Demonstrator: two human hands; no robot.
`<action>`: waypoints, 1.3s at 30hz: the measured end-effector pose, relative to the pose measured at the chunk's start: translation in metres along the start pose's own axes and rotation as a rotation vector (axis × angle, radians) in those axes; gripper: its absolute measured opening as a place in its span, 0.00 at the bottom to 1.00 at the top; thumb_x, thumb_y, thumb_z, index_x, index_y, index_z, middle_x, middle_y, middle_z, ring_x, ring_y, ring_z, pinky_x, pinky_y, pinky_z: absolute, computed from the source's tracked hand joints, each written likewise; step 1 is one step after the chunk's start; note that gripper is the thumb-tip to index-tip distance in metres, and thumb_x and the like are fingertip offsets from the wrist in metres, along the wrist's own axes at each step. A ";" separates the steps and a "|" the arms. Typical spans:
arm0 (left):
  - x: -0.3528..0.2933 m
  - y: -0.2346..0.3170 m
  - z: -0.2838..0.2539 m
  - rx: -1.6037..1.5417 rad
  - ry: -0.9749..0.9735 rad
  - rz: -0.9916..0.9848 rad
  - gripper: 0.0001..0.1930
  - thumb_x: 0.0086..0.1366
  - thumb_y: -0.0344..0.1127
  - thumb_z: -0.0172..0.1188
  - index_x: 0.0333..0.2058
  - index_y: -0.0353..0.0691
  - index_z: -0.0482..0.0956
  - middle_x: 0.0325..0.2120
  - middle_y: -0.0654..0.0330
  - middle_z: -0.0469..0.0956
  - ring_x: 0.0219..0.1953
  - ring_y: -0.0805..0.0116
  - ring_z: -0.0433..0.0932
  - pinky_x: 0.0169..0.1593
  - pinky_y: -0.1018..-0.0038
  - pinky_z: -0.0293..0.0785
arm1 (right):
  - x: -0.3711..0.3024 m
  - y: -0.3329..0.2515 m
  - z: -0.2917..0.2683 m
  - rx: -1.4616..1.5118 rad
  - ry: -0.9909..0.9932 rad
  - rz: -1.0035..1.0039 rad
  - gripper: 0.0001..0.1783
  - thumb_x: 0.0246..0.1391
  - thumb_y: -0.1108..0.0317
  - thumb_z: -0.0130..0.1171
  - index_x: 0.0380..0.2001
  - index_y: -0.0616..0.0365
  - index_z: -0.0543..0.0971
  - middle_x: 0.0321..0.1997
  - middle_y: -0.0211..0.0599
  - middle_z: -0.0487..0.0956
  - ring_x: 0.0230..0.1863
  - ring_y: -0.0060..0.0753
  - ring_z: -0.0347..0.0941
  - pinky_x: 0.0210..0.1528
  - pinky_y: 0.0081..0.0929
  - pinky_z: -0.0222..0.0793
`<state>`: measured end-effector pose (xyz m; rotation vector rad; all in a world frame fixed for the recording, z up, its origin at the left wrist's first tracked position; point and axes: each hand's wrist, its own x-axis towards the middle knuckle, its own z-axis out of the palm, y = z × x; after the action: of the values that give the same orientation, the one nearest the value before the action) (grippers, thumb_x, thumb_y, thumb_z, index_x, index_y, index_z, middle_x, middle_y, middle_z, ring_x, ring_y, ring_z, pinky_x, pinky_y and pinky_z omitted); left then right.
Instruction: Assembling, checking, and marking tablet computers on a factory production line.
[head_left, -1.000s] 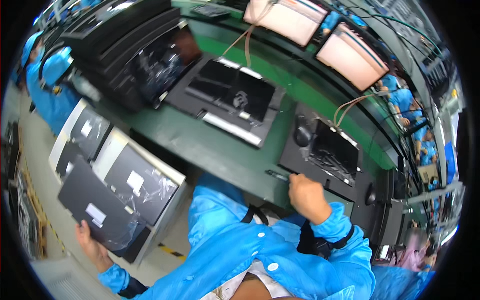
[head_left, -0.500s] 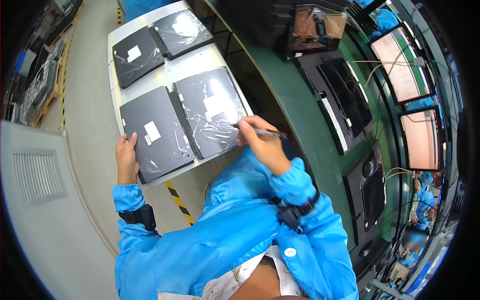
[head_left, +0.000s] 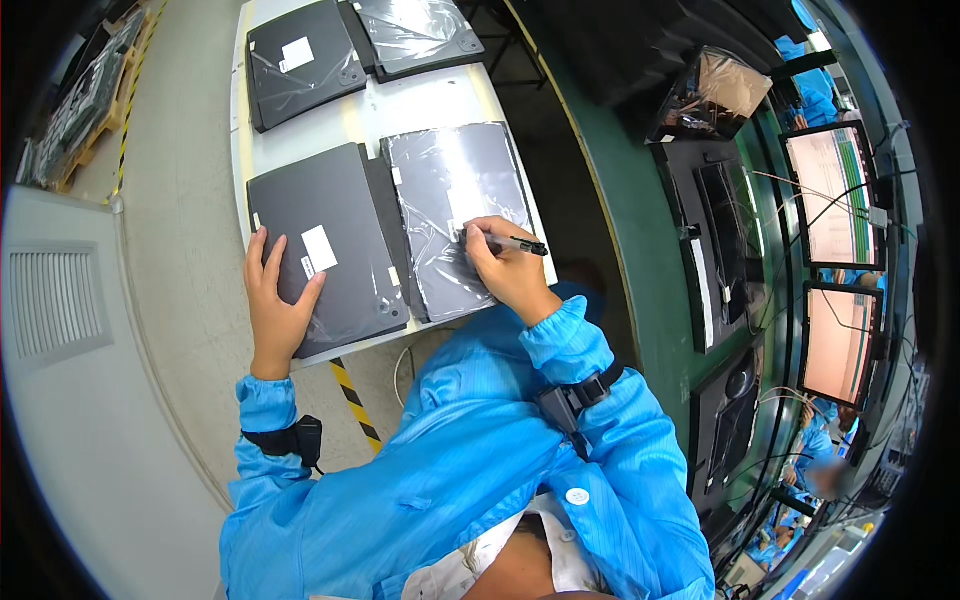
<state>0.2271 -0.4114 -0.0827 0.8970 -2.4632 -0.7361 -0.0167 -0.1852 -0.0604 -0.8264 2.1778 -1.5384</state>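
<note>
My left hand (head_left: 280, 310) lies flat with spread fingers on the near-left stack of dark grey tablet-like panels (head_left: 345, 215). A white label (head_left: 319, 248) sits just beyond its thumb. In my right hand (head_left: 513, 278) is a dark pen (head_left: 524, 243), its rear end pointing right. The pen's tip is down by the surface of the near-right panel (head_left: 430, 165), which is wrapped in shiny clear film; whether it touches cannot be made out. My right fingers hide most of that panel's label.
Two more film-covered panel stacks (head_left: 310, 85) (head_left: 415, 25) lie farther back on the white table (head_left: 415, 100). To the right, a green bench (head_left: 580, 130) carries black devices, cables and monitors (head_left: 825, 185). A grey cabinet (head_left: 80, 420) stands at left; several people are at far right.
My left hand has shifted from the panel's left edge onto its top, fingers spreading. My right hand has brought the pen lower onto the label area. The view has shifted.
</note>
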 end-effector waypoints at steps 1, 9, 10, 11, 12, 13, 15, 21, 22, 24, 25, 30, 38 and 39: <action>-0.001 -0.001 0.000 -0.003 -0.008 -0.003 0.36 0.59 0.40 0.73 0.65 0.43 0.70 0.72 0.52 0.57 0.74 0.48 0.54 0.74 0.55 0.56 | -0.001 0.000 0.001 -0.059 0.007 -0.042 0.08 0.63 0.67 0.62 0.35 0.62 0.84 0.25 0.32 0.82 0.26 0.20 0.75 0.30 0.22 0.71; -0.001 0.001 -0.011 -0.140 -0.048 0.021 0.54 0.43 0.44 0.83 0.68 0.38 0.65 0.73 0.49 0.54 0.75 0.48 0.53 0.75 0.57 0.55 | -0.006 -0.029 0.027 0.004 0.009 -0.158 0.07 0.62 0.70 0.61 0.40 0.62 0.82 0.28 0.35 0.80 0.25 0.21 0.74 0.28 0.22 0.69; -0.001 -0.002 -0.010 -0.196 -0.044 0.026 0.55 0.42 0.44 0.83 0.69 0.37 0.64 0.74 0.48 0.53 0.75 0.47 0.53 0.75 0.57 0.55 | -0.007 -0.039 0.038 0.011 -0.110 -0.160 0.07 0.61 0.71 0.62 0.40 0.62 0.82 0.29 0.37 0.81 0.25 0.25 0.76 0.29 0.24 0.71; 0.000 -0.003 -0.007 -0.245 -0.041 0.023 0.55 0.42 0.43 0.83 0.69 0.38 0.64 0.74 0.47 0.52 0.75 0.47 0.52 0.75 0.56 0.54 | -0.006 -0.046 0.050 0.013 -0.226 -0.164 0.08 0.60 0.71 0.62 0.41 0.62 0.82 0.29 0.39 0.82 0.26 0.29 0.79 0.30 0.26 0.73; 0.000 -0.005 -0.005 -0.253 -0.052 0.018 0.55 0.42 0.43 0.84 0.68 0.36 0.65 0.74 0.46 0.52 0.76 0.46 0.50 0.75 0.55 0.53 | -0.006 -0.049 0.069 0.037 -0.251 -0.300 0.08 0.58 0.71 0.64 0.40 0.61 0.83 0.31 0.43 0.82 0.28 0.36 0.81 0.32 0.30 0.75; -0.002 -0.007 -0.004 -0.265 -0.061 0.009 0.54 0.43 0.42 0.84 0.67 0.33 0.66 0.74 0.45 0.52 0.76 0.45 0.48 0.75 0.54 0.52 | -0.005 -0.053 0.085 0.066 -0.306 -0.355 0.07 0.58 0.71 0.64 0.38 0.61 0.83 0.32 0.43 0.82 0.28 0.38 0.81 0.32 0.31 0.76; -0.004 -0.010 0.000 -0.256 -0.043 0.014 0.52 0.43 0.42 0.83 0.67 0.33 0.67 0.74 0.45 0.52 0.77 0.45 0.48 0.75 0.53 0.52 | -0.005 -0.057 0.114 0.078 -0.344 -0.378 0.06 0.57 0.70 0.65 0.37 0.60 0.83 0.32 0.42 0.83 0.29 0.40 0.82 0.32 0.31 0.76; -0.006 -0.010 -0.001 -0.258 -0.010 0.036 0.49 0.45 0.41 0.81 0.66 0.36 0.69 0.74 0.46 0.52 0.77 0.46 0.46 0.75 0.52 0.52 | -0.007 -0.049 0.139 0.035 -0.354 -0.346 0.06 0.56 0.69 0.66 0.37 0.58 0.83 0.31 0.42 0.83 0.28 0.40 0.82 0.31 0.32 0.76; -0.006 -0.012 -0.002 -0.238 -0.007 0.044 0.49 0.45 0.40 0.81 0.66 0.37 0.69 0.74 0.47 0.51 0.77 0.46 0.47 0.75 0.52 0.52 | -0.006 -0.051 0.140 0.020 -0.352 -0.369 0.07 0.56 0.69 0.66 0.36 0.59 0.83 0.31 0.42 0.83 0.28 0.40 0.82 0.31 0.31 0.76; -0.006 -0.014 -0.003 -0.214 -0.003 0.052 0.49 0.46 0.40 0.81 0.67 0.39 0.68 0.74 0.47 0.51 0.77 0.45 0.48 0.75 0.51 0.53 | -0.004 -0.053 0.143 -0.027 -0.363 -0.430 0.07 0.56 0.70 0.66 0.36 0.59 0.83 0.31 0.42 0.83 0.28 0.40 0.82 0.31 0.31 0.76; -0.006 -0.014 -0.002 -0.220 -0.008 0.043 0.50 0.45 0.40 0.81 0.67 0.38 0.68 0.74 0.47 0.51 0.77 0.45 0.48 0.75 0.53 0.53 | -0.003 -0.052 0.143 -0.076 -0.367 -0.488 0.07 0.56 0.70 0.66 0.37 0.60 0.83 0.30 0.42 0.83 0.27 0.39 0.82 0.31 0.31 0.76; -0.003 0.009 -0.013 -0.176 -0.028 0.055 0.50 0.46 0.44 0.81 0.68 0.42 0.67 0.74 0.46 0.52 0.76 0.44 0.49 0.74 0.46 0.51 | -0.012 -0.050 0.102 0.119 -0.203 -0.285 0.08 0.61 0.71 0.62 0.43 0.61 0.82 0.34 0.43 0.83 0.28 0.33 0.80 0.31 0.27 0.75; -0.032 0.108 0.043 0.222 -0.285 0.580 0.35 0.59 0.52 0.70 0.63 0.49 0.74 0.68 0.46 0.63 0.70 0.49 0.62 0.71 0.36 0.49 | -0.066 -0.069 -0.061 -0.023 -0.089 -0.128 0.11 0.68 0.74 0.55 0.51 0.65 0.78 0.35 0.41 0.85 0.27 0.26 0.77 0.31 0.25 0.74; -0.028 0.107 0.047 0.265 -0.261 0.593 0.33 0.59 0.50 0.70 0.63 0.49 0.75 0.68 0.47 0.64 0.69 0.50 0.64 0.70 0.36 0.51 | -0.081 -0.080 -0.080 -0.050 -0.102 -0.107 0.11 0.67 0.74 0.56 0.49 0.65 0.79 0.34 0.42 0.85 0.28 0.29 0.79 0.32 0.26 0.75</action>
<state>0.1721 -0.3069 -0.0605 0.1139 -2.8853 -0.3350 0.0194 -0.0941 0.0390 -1.0297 2.1377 -1.4613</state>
